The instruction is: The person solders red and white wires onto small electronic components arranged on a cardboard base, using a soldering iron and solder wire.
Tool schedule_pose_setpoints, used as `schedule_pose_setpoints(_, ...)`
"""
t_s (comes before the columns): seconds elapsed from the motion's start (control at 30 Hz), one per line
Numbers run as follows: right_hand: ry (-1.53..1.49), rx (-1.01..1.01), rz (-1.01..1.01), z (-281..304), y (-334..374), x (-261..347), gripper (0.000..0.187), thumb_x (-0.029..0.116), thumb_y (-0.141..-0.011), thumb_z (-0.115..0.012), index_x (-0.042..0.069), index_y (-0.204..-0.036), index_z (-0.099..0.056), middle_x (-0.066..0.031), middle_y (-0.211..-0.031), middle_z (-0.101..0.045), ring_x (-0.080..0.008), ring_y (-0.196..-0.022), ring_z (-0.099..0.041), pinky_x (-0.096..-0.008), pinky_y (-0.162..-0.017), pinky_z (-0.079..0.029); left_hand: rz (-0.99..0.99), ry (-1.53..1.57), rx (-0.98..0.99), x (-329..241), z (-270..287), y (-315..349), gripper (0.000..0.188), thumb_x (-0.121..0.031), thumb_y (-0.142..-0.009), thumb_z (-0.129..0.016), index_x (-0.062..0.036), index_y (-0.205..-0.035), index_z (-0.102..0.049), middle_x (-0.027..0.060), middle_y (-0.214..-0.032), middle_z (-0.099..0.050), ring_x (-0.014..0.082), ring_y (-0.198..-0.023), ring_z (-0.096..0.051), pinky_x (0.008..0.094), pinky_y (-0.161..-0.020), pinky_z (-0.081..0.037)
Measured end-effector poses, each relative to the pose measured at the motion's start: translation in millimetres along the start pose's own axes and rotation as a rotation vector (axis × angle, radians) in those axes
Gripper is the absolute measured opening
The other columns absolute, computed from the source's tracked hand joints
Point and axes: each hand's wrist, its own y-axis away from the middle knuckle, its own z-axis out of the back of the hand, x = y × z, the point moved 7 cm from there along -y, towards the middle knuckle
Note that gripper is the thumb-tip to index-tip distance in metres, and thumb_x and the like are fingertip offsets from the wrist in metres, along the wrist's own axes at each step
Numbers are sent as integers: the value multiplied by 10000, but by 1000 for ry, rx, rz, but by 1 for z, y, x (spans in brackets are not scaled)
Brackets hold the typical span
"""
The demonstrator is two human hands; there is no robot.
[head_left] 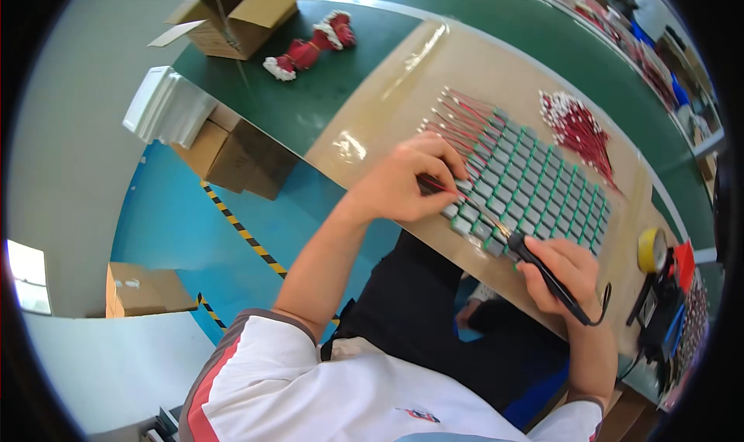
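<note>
Left hand (403, 182): we pinch a thin red wire (434, 184) tight, its end on the near row of the grid of small grey parts (535, 182).
Right hand (562, 275): we close our fist round the soldering iron (542, 271), tip at that joint.
Care: we judge a brief, steady touch best.

An open brown cardboard box (236, 12) stands at the far left end of the green table (310, 93), its flaps spread wide. Below the table's edge, on the blue floor (167, 225), two more closed brown cartons (232, 157) sit pressed together, with a white ribbed foam block (167, 105) resting on top of them. Another brown carton (143, 289) stands well apart at the lower left, by the grey wall, with a small pale label on its side.
</note>
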Motion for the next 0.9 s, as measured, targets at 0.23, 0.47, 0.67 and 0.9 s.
schedule_pose_setpoints(0.23,14,-2,15,3,-1,2,386,-18,-827,-832,-80,-1204,-776,-167,-841,-739,-284,-668,-725,-349,-583,-569,63,19,-1,3,-1,4,104,34,-796,-867,-11,-878,-819,104,-1074,-775,231,-1035,-729,341,-834,-585)
schedule_pose_setpoints(0.47,34,25,-7,3,5,0,409,9,-822,-828,-62,-1222,-780,-181,-933,-769,-269,-698,-731,-339,-610,-577,75,87,-21,4,-4,5,199,65,-845,-852,23,-1039,-856,102,-1048,-756,206,-986,-683,322,-789,-538)
schedule_pose_setpoints(0.67,32,-16,30,1,2,0,413,7,-817,-823,-65,-1221,-781,-179,-927,-770,-264,-693,-727,-329,-601,-575,90,-27,-38,7,-3,5,278,16,-842,-891,-2,-1119,-865,50,-936,-721,168,-888,-621,317,-762,-485)
schedule_pose_setpoints(0.9,36,-26,37,2,2,1,448,-11,-798,-862,-48,-1239,-790,-153,-898,-758,-250,-670,-722,-330,-580,-576,36,41,-98,8,-1,6,283,15,-832,-901,-29,-1110,-875,25,-836,-690,144,-810,-594,303,-705,-461)
